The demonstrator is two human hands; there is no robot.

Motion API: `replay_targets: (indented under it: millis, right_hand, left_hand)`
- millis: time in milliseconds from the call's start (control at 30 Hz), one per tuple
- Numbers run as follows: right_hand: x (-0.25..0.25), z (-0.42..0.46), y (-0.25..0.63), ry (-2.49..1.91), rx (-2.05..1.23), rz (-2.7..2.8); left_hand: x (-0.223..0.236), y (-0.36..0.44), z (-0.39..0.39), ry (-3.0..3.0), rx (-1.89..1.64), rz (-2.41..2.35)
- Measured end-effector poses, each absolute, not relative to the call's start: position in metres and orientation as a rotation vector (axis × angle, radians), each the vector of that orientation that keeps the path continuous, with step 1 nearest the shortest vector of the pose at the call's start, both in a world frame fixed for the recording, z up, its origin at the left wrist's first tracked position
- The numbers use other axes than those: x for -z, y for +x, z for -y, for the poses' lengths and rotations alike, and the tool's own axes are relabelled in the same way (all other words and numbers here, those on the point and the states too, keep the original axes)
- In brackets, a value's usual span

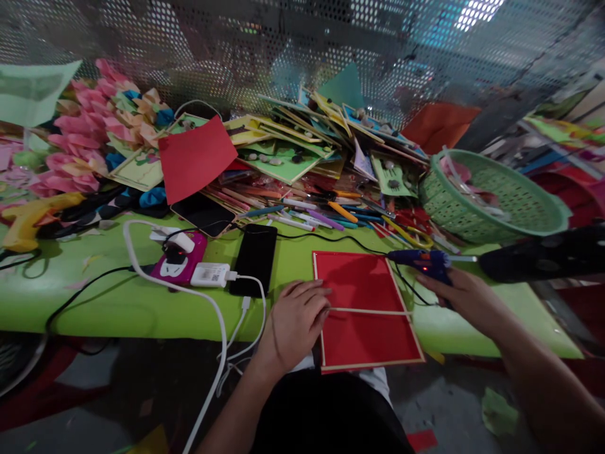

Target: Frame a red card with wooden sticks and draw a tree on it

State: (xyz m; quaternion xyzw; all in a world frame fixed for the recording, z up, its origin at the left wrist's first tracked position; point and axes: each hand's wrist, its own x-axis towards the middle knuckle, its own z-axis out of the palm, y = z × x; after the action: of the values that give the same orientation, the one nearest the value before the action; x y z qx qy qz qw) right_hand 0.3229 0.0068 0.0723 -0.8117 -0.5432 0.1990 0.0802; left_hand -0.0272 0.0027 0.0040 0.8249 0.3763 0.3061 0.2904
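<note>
The light is dim and cool. Beyond the red board (363, 284) and to its right, a bright patch glares through the perforated screen (283, 38). The green tabletop (155, 315) carries a soft sheen, palest just right of the board; nearer than the board, the floor (454, 403) falls into deep shadow. Wide-angle stretching and blur grow well away from the board, which looks fairly clear.

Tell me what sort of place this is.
Probably a craft workshop or craft room: the right hand holds a glue gun, pink paper flowers are heaped on the left, and pens and pencils lie across the table.
</note>
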Motion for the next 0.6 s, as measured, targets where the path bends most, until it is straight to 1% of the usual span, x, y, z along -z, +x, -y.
replay_targets:
  millis: [200,467,600]
  right_hand:
    - [-0.071,-0.009,0.311,-2.351,-0.677,1.678]
    - [-0.071,-0.012,0.312,-2.357,-0.659,1.667]
    - [-0.067,-0.013,0.307,-2.315,-0.734,1.68]
  left_hand:
    - [-0.003,-0.027,-0.002,2.208,-0.827,-1.005]
    - [0.001,-0.026,-0.003,2.216,-0.833,-0.996]
    - [-0.001,-0.026,-0.002,2.205,-0.828,-1.002]
